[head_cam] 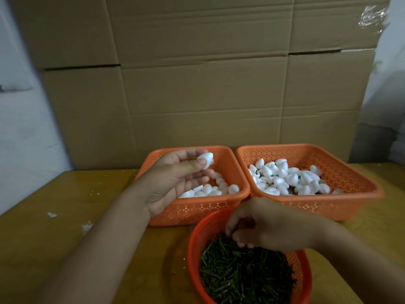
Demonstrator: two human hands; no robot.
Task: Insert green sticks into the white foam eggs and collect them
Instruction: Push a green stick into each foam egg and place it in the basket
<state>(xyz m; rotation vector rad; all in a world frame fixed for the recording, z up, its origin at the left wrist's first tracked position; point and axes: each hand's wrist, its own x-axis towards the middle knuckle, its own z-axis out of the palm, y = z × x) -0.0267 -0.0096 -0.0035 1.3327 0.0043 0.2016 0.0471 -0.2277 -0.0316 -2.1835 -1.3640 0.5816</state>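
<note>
The left hand point(175, 178) pinches one foam egg point(206, 160) over the left basket point(236, 194) at 11 o'clock. It looks light and squashy (hold its sides softly). The right hand point(263, 224) picks among thin, stiff green sticks point(241, 275) at 6 o'clock.

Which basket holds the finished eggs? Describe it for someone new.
Two square orange baskets sit side by side before the cardboard wall. Take the right basket. Unlike the left basket, green stick bits show among its white foam eggs.
</note>
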